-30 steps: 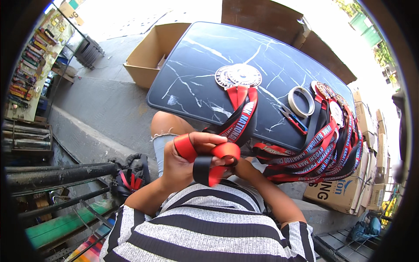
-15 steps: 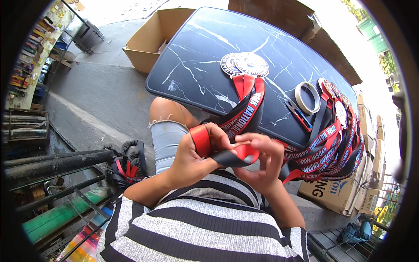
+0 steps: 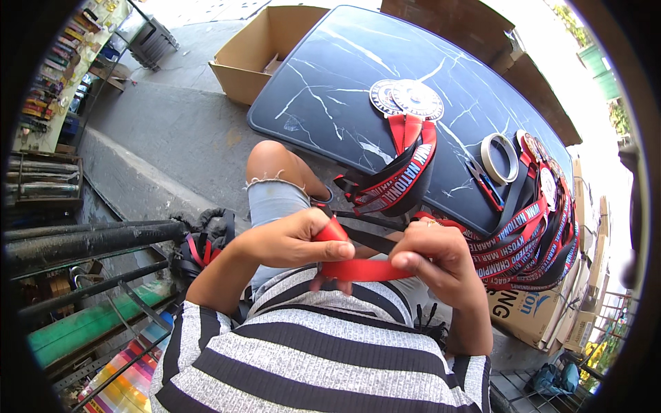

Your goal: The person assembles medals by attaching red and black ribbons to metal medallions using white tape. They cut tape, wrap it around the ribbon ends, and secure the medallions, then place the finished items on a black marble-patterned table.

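At one dark table [image 3: 313,103], left hand [image 3: 292,237], right hand [image 3: 441,260], each grip pinching one red ribbon [image 3: 372,270], one tape roll [image 3: 486,159]

Ribbon [image 3: 372,269] — part-hidden by hands [image 3: 292,241] [image 3: 437,258], rear carton [image 3: 447,24] — cropped

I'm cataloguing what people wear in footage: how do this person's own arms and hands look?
The left hand and right hand wear no gloves, and the forearms are uncovered. The short sleeves have broad black and pale grey stripes.
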`<state>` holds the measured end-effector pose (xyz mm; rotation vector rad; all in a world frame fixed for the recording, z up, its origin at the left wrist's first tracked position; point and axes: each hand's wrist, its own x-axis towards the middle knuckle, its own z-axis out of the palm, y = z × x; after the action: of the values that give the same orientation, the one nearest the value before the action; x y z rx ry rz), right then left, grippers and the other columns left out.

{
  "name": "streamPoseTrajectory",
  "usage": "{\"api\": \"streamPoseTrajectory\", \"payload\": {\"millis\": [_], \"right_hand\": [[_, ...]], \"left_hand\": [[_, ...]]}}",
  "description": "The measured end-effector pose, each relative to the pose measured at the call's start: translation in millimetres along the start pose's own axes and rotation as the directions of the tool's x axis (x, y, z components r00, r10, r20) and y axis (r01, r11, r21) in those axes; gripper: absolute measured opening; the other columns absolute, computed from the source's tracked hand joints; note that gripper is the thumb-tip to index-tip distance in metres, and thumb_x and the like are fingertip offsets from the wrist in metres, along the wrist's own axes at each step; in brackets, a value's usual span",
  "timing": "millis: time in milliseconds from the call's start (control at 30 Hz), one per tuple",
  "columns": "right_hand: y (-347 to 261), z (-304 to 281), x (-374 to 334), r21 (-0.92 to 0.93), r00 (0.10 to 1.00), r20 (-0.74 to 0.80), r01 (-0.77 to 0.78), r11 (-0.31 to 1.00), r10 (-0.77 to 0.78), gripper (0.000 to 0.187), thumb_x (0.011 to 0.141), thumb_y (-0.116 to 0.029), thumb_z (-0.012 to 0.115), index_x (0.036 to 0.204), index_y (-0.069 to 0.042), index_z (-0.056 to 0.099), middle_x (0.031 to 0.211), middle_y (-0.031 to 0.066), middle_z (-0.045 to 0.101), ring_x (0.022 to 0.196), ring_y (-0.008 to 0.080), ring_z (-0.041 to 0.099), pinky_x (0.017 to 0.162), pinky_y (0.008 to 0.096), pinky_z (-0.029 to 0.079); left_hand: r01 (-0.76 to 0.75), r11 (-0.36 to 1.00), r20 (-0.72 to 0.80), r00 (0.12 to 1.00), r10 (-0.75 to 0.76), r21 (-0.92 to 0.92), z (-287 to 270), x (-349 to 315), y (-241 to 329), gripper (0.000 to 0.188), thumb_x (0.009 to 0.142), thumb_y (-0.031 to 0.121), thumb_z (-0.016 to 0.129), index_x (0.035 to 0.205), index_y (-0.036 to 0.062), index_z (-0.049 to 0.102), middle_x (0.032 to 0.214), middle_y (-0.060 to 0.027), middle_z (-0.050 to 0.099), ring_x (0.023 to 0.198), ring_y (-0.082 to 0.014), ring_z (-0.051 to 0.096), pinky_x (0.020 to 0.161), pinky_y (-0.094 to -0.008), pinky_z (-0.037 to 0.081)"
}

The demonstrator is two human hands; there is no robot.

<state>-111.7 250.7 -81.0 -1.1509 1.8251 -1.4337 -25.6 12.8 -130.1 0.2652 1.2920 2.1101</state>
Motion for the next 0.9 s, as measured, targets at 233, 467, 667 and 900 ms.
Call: {"api": "streamPoseTrajectory", "payload": {"millis": [233,467,667,900], "right_hand": [[-15,10,13,-0.129,0.971,0.217,0.13,0.983,-0.1,0.01,0.094,-0.018,0.065,0.091,-0.008,0.063,0.078,0.0054,0.057,0.077,0.0222,0.056,0.082,0.0351,0.037],[23,-42,57,-0.631,0.904,-0.386,-0.115,0.767,-0.183,0.034,0.093,-0.029,0.063,0.113,-0.001,0.06,0.109,0.0188,0.064,0.106,0.0353,0.06,0.095,0.0421,0.042],[85,-89,117,-0.872,0.905,-0.392,-0.423,0.246,0.164,0.075,0.084,-0.062,0.066,0.13,-0.003,0.058,0.118,0.0226,0.059,0.119,0.0363,0.054,0.105,0.0442,0.038],[74,-95,128,-0.776,0.887,-0.394,-0.181,0.605,-0.24,0.055,0.069,-0.036,0.085,0.108,-0.004,0.063,0.104,0.0165,0.065,0.101,0.0336,0.063,0.091,0.041,0.046]], "left_hand": [[-0.05,0.972,0.445,0.883,0.151,-0.231,10,19,-20,0.067,0.096,0.058,0.051,0.099,-0.007,0.067,0.091,-0.0128,0.071,0.083,-0.0157,0.067,0.068,-0.0278,0.053],[0.01,0.886,0.477,0.845,0.24,-0.464,16,25,-34,0.047,0.095,0.03,0.061,0.115,-0.0127,0.061,0.063,-0.0034,0.063,0.049,-0.005,0.052,0.048,-0.017,0.036],[0.023,0.814,0.312,0.929,0.197,-0.58,39,37,-56,0.077,0.092,0.02,0.063,0.151,-0.0059,0.021,0.071,-0.0097,0.066,0.057,-0.0107,0.06,0.052,-0.0192,0.04],[-0.154,0.826,0.073,0.971,0.229,-0.543,36,38,-62,0.07,0.091,0.014,0.065,0.152,0.0055,0.031,0.079,-0.0006,0.057,0.067,-0.0049,0.053,0.059,-0.0181,0.04]]}}
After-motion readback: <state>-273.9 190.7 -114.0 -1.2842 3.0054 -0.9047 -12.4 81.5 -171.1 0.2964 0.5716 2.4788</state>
